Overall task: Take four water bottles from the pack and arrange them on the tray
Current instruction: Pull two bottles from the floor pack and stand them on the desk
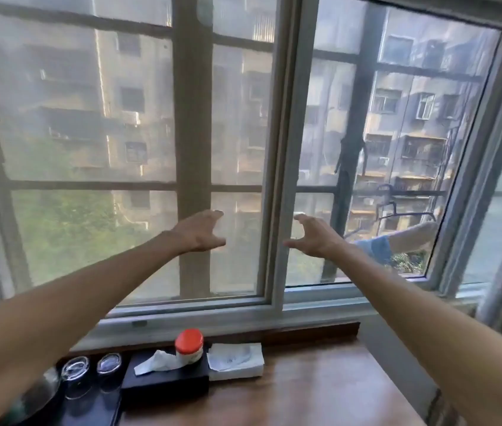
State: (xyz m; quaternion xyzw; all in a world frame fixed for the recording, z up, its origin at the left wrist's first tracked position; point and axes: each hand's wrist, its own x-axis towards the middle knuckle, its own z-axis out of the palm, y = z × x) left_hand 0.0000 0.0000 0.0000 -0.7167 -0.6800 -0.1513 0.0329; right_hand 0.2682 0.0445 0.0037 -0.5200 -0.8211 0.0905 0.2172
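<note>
Big grey-framed sliding window (277, 186) fills most of the view, w/ apartment blocks and green trees blurred behind the glass. Below it, a brown wooden tabletop (305, 392) runs along the sill. Both bare arms stretch fwd and up in front of the glass: left hand (200, 232) and right hand (314, 235) are near each other, palms facing inward, fingers spread and curled wide, holding nothing. At lower left, a dark glossy tray (90, 407) sits on the table w/ two clear upturned glasses (90, 368) on it. Just right of that, a black rectangular tissue box (166, 381) w/ a white tissue poking out; a small white jar w/ red-orange lid (189, 344) sits on the box. A white folded napkin pack (236, 359) lies touching the box's right side. Water bottles and pack: can't be seen in this view.
</note>
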